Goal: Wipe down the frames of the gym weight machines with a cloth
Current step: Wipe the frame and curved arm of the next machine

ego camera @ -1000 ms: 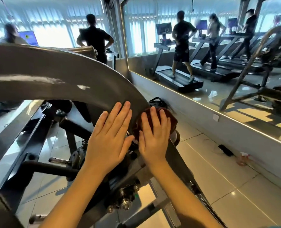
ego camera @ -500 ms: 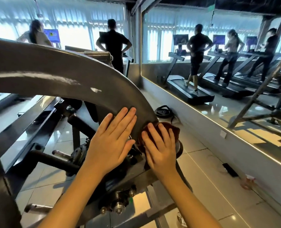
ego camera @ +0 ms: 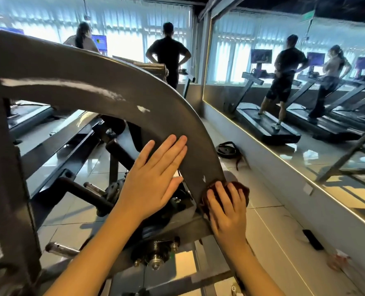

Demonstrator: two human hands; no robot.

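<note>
A wide grey curved frame arm [ego camera: 96, 90] of a weight machine arches from the upper left down to the pivot at the centre. My left hand [ego camera: 153, 180] lies flat with straight fingers on the inner edge of the curve. My right hand [ego camera: 226, 210] presses a dark red cloth [ego camera: 239, 188] against the lower end of the arm, fingers spread over it. Most of the cloth is hidden beneath the hand. Bolts and a pivot [ego camera: 156, 251] sit just below both hands.
A large wall mirror [ego camera: 295, 86] runs along the right, reflecting people on treadmills. Two people stand at treadmills ahead by the windows. A weight plate with a strap [ego camera: 228, 149] lies on the tiled floor. A dark flat object [ego camera: 313, 239] lies by the mirror base.
My right hand has slid the cloth down the curved arm toward its lower end. The left hand keeps its flat hold on the frame. The view has shifted.
</note>
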